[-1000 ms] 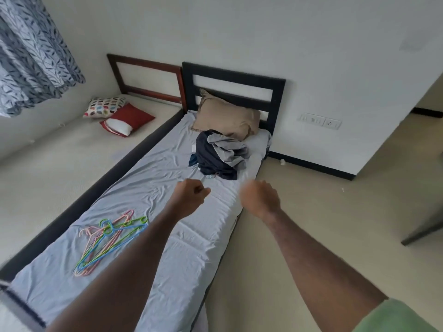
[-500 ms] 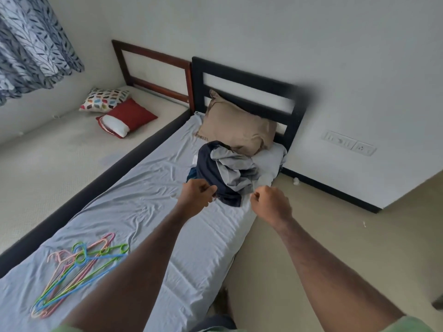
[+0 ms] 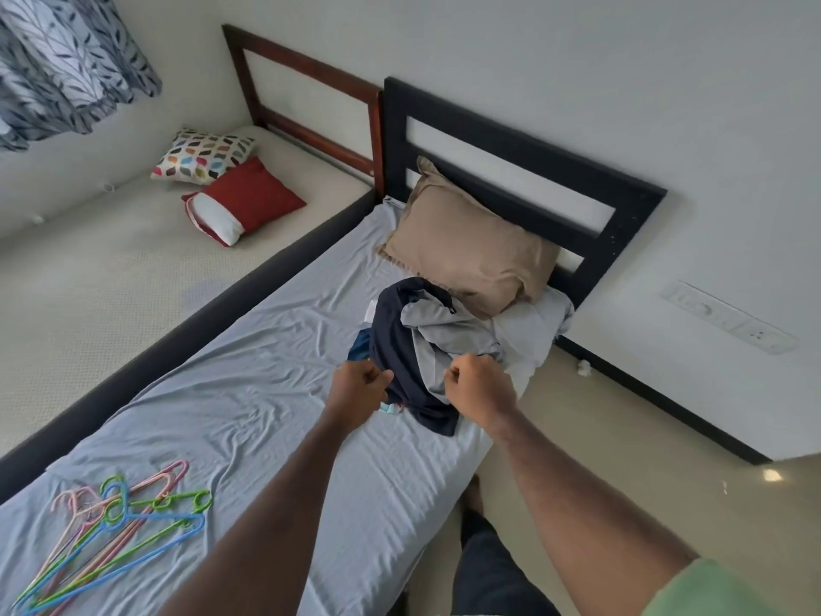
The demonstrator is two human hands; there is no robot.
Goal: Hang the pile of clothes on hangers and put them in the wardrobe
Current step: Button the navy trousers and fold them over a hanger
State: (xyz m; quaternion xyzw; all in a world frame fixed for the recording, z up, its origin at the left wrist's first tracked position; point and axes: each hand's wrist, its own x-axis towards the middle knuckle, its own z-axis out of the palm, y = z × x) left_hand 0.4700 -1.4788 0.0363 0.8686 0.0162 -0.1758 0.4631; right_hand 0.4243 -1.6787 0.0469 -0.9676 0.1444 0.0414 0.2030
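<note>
1. My left hand (image 3: 360, 391) is curled into a fist at the near left edge of the pile (image 3: 415, 349); I cannot tell whether its fingers have caught any cloth.
2. My right hand (image 3: 480, 385) is curled the same way at the pile's near right edge, knuckles up; whether it grips cloth is hidden too.
3. One pile of clothes lies on the bed (image 3: 231, 393), just in front of the tan pillow (image 3: 466, 251) and touching it. I can pick out a navy garment and a grey one, with a bit of blue at the left edge; more than that I cannot count.
4. The hangers (image 3: 111, 526) lie in one loose heap on the sheet at the near left, well apart from the pile. Pink, green and blue ones overlap; there are several, and the exact number is unclear.
5. Two beds stand side by side, each with a headboard against the wall. The far bed (image 3: 89, 269) carries two cushions: a red one (image 3: 249, 197) and a patterned one (image 3: 204, 155).
6. A curtain (image 3: 66, 64) hangs at the top left, and a switch plate (image 3: 728, 322) sits low on the wall to the right.
7. My own forearms cross the lower sheet, hiding part of it.
</note>
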